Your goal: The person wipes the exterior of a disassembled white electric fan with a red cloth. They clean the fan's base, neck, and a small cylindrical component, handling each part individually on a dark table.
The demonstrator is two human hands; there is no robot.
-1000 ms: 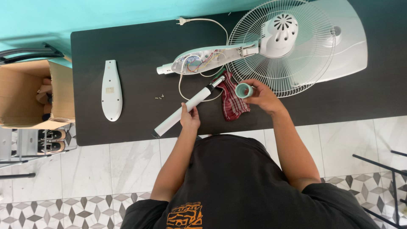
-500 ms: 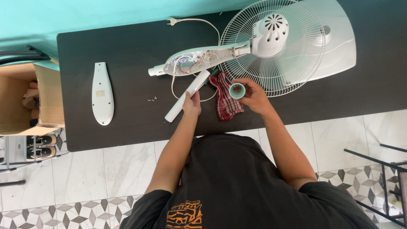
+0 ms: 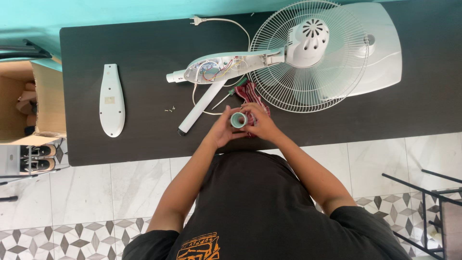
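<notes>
A small teal roll of tape (image 3: 238, 120) sits between both my hands above the dark table (image 3: 120, 43). My left hand (image 3: 222, 129) grips its left side and my right hand (image 3: 259, 123) holds its right side. Under my right hand lies a red patterned cloth (image 3: 250, 92). A white tube (image 3: 198, 108) lies loose just left of my hands, beside a screwdriver (image 3: 230, 95). Above them is the opened fan neck housing (image 3: 219, 68) with coloured wires showing, joined to the white fan grille (image 3: 309, 55).
A white housing cover (image 3: 111, 100) lies at the table's left, with small screws (image 3: 170, 110) near the middle. The fan base (image 3: 382, 48) and a power cord with plug (image 3: 197, 20) are at the back. A cardboard box (image 3: 29, 103) stands left of the table.
My left hand has let go of the white tube and come over to the tape roll. The tube now lies on the table. Both hands hold the roll closer to my body.
</notes>
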